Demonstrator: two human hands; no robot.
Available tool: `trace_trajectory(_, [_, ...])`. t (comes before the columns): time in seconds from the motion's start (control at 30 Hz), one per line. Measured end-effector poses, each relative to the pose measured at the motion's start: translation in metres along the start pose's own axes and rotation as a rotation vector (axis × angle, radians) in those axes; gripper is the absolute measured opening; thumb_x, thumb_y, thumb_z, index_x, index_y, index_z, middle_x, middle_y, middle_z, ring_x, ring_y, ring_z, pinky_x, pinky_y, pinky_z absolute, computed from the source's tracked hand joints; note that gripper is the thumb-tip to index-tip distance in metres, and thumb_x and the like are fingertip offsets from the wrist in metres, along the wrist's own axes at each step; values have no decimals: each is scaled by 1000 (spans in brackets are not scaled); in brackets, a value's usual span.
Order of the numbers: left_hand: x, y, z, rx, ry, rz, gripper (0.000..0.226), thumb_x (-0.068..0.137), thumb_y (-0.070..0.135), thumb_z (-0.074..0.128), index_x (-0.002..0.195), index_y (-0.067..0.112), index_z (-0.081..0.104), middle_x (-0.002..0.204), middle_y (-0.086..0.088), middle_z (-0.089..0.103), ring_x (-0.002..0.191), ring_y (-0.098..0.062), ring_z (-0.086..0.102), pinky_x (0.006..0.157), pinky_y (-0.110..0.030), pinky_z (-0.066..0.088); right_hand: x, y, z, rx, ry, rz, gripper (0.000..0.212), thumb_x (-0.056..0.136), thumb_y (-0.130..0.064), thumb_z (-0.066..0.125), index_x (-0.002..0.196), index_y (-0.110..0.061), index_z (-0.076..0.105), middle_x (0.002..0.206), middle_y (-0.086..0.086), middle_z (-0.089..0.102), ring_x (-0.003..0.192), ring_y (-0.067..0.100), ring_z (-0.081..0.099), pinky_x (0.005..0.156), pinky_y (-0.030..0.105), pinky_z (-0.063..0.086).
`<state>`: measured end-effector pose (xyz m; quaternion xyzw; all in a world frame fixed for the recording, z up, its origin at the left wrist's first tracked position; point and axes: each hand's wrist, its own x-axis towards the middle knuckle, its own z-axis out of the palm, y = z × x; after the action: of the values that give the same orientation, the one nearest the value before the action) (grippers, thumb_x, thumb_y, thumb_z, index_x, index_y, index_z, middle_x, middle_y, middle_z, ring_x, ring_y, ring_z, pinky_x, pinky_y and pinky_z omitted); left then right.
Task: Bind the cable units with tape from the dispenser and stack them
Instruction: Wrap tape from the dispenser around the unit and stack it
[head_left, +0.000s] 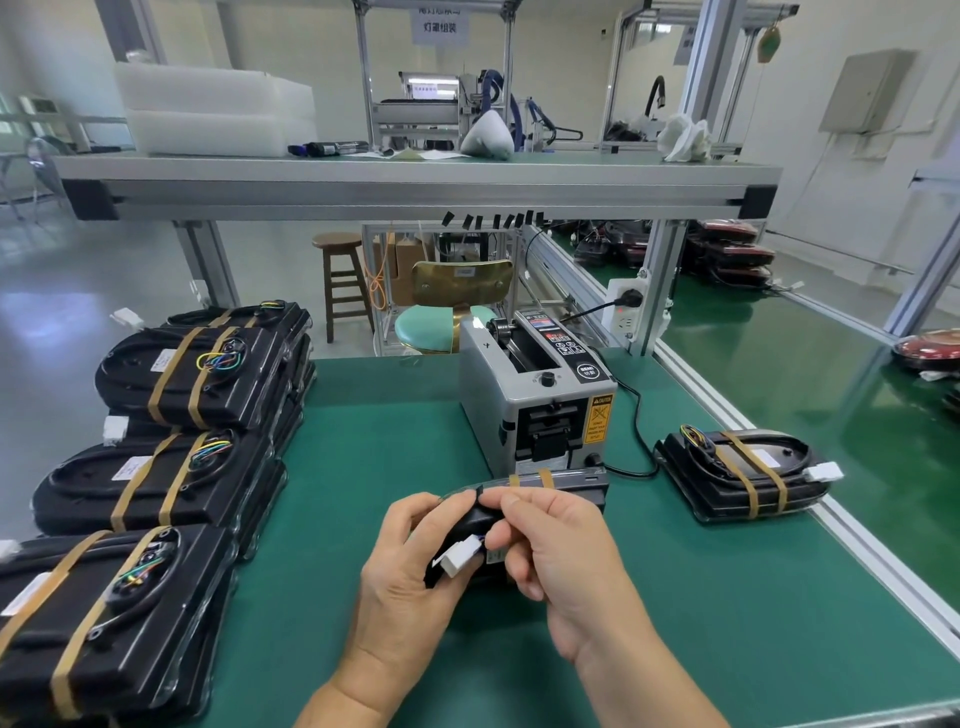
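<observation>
I hold a black cable unit (571, 486) on edge above the green mat, just in front of the grey tape dispenser (537, 400). Two brown tape bands cross its top edge. My left hand (410, 566) grips its near end from the left. My right hand (550, 551) pinches the black cable at the unit's near top edge. A white connector (460, 556) sticks out between my hands. Stacks of taped black units (171, 457) fill the left side of the bench. One taped unit (748, 473) lies alone to the right of the dispenser.
The dispenser's black power cord (636, 415) runs back to a white socket (626, 306) on the frame post. Short black tape strips (493, 221) hang from the overhead shelf's edge. A stool and a green-seated chair stand beyond the bench. More units lie on the right-hand bench.
</observation>
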<state>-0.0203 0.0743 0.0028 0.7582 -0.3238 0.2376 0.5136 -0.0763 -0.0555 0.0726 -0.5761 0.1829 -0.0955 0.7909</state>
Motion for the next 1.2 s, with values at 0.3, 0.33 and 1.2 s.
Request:
trace_trajectory(0.3, [3, 3, -5, 8, -44, 0, 57, 74, 11, 75, 125, 32, 59, 106, 1, 55, 100, -13, 59, 89, -10, 42, 7, -12, -34, -455, 342, -435, 22, 93, -12, 58, 90, -30, 70, 73, -7, 70, 55, 2, 58, 55, 9, 44])
trace_trajectory(0.33, [3, 3, -5, 20, -58, 4, 58, 75, 10, 76, 126, 32, 59, 106, 2, 54, 100, -14, 58, 89, -10, 42, 9, -12, -40, -536, 403, -500, 21, 92, -13, 60, 90, -31, 70, 83, -11, 68, 71, -1, 60, 64, 6, 43])
trace_trajectory(1.2, [76, 48, 7, 408, -571, -128, 27, 93, 49, 54, 99, 26, 39, 88, 11, 52, 80, -15, 47, 74, -31, 39, 90, -25, -68, -164, 331, -50, 7, 90, -7, 64, 88, -5, 70, 72, 5, 59, 64, 15, 49, 60, 26, 43])
